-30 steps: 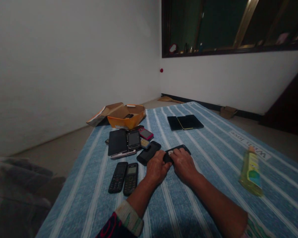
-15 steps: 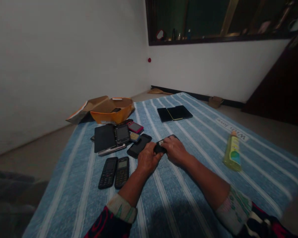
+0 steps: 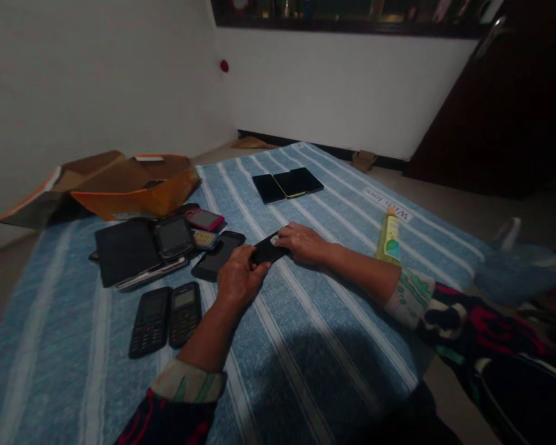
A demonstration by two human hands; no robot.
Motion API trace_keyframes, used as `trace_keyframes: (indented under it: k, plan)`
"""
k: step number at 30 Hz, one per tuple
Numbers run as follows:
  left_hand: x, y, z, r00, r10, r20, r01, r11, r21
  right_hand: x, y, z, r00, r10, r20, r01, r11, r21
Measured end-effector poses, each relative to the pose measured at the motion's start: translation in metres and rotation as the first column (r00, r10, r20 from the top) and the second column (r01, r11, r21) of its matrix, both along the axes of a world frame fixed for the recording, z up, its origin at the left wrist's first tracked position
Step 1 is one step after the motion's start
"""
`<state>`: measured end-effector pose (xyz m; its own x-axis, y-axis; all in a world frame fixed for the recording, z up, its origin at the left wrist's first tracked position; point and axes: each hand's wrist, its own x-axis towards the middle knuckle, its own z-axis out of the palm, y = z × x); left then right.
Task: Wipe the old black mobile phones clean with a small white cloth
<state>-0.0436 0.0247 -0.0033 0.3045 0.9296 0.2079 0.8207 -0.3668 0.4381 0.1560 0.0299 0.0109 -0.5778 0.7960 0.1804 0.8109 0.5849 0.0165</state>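
Observation:
A dark mobile phone (image 3: 265, 250) lies on the striped cloth between my hands. My left hand (image 3: 241, 275) grips its near left end, thumb along the front edge. Over its right part, my right hand (image 3: 304, 243) has its fingers bent and pressed down, with a small whitish piece (image 3: 275, 240) under the fingertips; it looks like a wipe or pad, but most of it is hidden. Just left of the phone is another black phone (image 3: 217, 258), partly behind my left hand. Two keypad phones, one black (image 3: 151, 322) and one with a pale screen (image 3: 185, 314), lie side by side nearer me.
A pile at the left holds a black tablet-like slab (image 3: 126, 250), a grey phone (image 3: 173, 236) and a pink phone (image 3: 206, 219). Behind it is an open orange box (image 3: 130, 203). Several dark phones (image 3: 290, 184) lie farther back. A yellow-green bottle (image 3: 389, 238) lies beyond my right forearm.
The view has turned right and down, so everything sits further left and higher. My right hand and the whitish piece have slid along the phone, away from my left hand.

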Motion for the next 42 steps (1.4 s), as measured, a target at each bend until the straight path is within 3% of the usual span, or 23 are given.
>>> trace_keyframes:
  k: [8,14,21,30,37,42]
  plan:
    - [0.0,0.004,-0.002,1.0,-0.005,0.002,0.005,1.0,0.022,0.002,-0.012,-0.003,0.996,0.085,0.001,-0.085,0.995,0.046]
    - [0.0,0.004,-0.003,1.0,-0.008,0.006,0.008,1.0,0.026,0.005,-0.001,-0.001,1.0,0.008,0.022,-0.009,0.999,0.036]
    - [0.002,0.001,-0.004,0.999,-0.021,0.029,0.02,0.999,0.05,-0.011,-0.008,-0.002,0.992,0.122,0.028,-0.123,0.992,0.038]
    - [0.003,-0.002,-0.003,0.999,0.005,0.04,-0.006,1.0,0.031,-0.013,0.019,-0.004,0.999,-0.042,-0.031,0.044,0.998,0.034]
    - [0.004,-0.007,-0.003,0.993,0.039,0.114,-0.036,0.999,-0.022,-0.039,0.007,-0.012,0.994,0.044,-0.103,-0.039,0.998,0.05]
    - [0.002,-0.007,-0.007,0.985,0.045,0.169,-0.045,0.999,-0.007,-0.039,0.007,-0.013,0.991,-0.008,-0.135,0.011,1.0,0.023]
